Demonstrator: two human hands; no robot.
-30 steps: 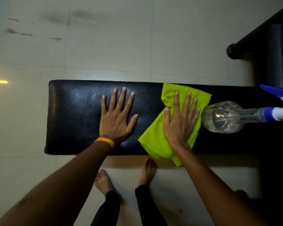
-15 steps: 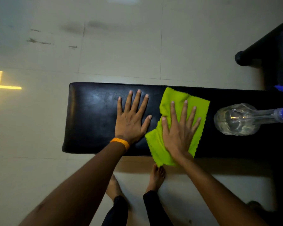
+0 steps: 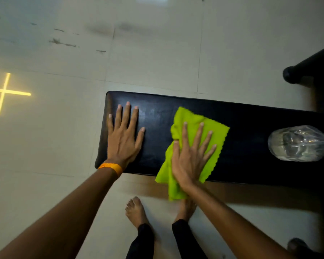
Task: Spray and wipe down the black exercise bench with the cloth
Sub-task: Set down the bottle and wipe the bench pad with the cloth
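Pressing flat with fingers spread, grasping nothing, the right hand [image 3: 190,156] pins the soft, limp cloth [image 3: 198,124] mid-frame on the slick bench [image 3: 251,124]; left hand [image 3: 123,139] rests open

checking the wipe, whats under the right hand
The green cloth lies flat under the right hand, on the black bench. One corner hangs over the near edge. The bench surface beneath the cloth is covered.

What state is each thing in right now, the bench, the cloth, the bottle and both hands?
bench: bare black pad, faint smears near its left end
cloth: rumpled, pressed on the bench, one corner hanging over the near edge
spray bottle: lying on its side on the bench
left hand: flat, fingers spread
right hand: flat on the cloth
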